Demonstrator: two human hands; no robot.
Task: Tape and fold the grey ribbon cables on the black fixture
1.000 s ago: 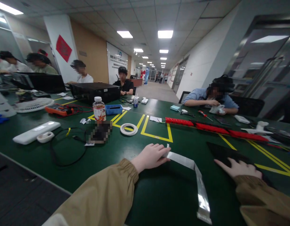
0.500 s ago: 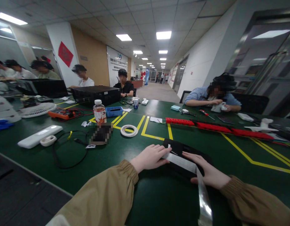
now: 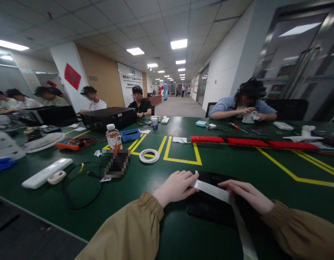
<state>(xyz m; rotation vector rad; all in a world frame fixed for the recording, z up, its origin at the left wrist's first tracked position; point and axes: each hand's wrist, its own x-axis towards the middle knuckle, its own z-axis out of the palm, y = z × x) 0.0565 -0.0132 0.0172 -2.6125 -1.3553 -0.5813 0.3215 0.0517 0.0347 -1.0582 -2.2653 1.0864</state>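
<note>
In front of me a flat black object [image 3: 210,210], dark and slab-like, lies on the green table. A silver tape-like strip [image 3: 212,190] stretches across its top, bends at my right hand and hangs toward the near edge. My left hand [image 3: 178,186] is closed at the strip's left end, fingers pressed together over the black object's left edge. My right hand [image 3: 249,196] holds the strip near its bend, fingers extended together above the black object. Its thumb is largely hidden. A small white tab [image 3: 196,173] sticks up beside my left fingertips.
A white tape roll [image 3: 149,156], a pixelated dark item [image 3: 118,163], a drink bottle [image 3: 114,139] and a blue tray [image 3: 130,135] stand to the left. Red strips [image 3: 246,142] lie far right. A black cable [image 3: 82,206] loops at left. A co-worker [image 3: 239,103] sits opposite.
The view has shifted slightly. The black object now appears flatter, with more of its near side showing. My right hand has moved right and its fingers have drawn closer together; the left stays at the strip's end.
</note>
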